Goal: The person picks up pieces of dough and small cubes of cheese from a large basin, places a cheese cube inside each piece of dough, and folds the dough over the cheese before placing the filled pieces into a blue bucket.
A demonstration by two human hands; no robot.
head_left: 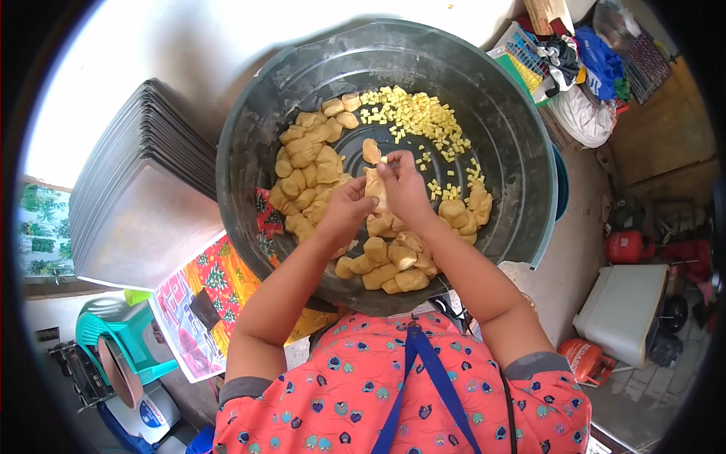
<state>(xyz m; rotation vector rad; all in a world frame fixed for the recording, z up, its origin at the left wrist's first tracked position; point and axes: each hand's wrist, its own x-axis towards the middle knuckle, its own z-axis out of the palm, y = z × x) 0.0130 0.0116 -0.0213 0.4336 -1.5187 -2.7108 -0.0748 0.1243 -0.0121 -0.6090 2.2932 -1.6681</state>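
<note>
Over the big dark round tub (249, 129), my left hand (347, 209) is closed on a stretched piece of tan dough (374, 188). My right hand (407, 193) is bent over the same piece from the right. A small yellow cube (384, 160) shows at its pinched thumb and finger. Just beyond the fingertips lies a single dough lump (371, 150). Many dough pieces (305, 153) are heaped along the tub's left side, with more dough (393, 265) nearest me and at the right. Loose yellow cubes (416, 113), like cut cheese, are scattered at the far right inside.
A tall stack of metal trays (144, 197) leans left of the tub, above a patterned cloth (215, 280). Teal plastic chairs (132, 340) stand lower left. Bags and baskets (597, 64) crowd the upper right. Red gas cylinders (586, 362) and a pale box (622, 310) are at the right.
</note>
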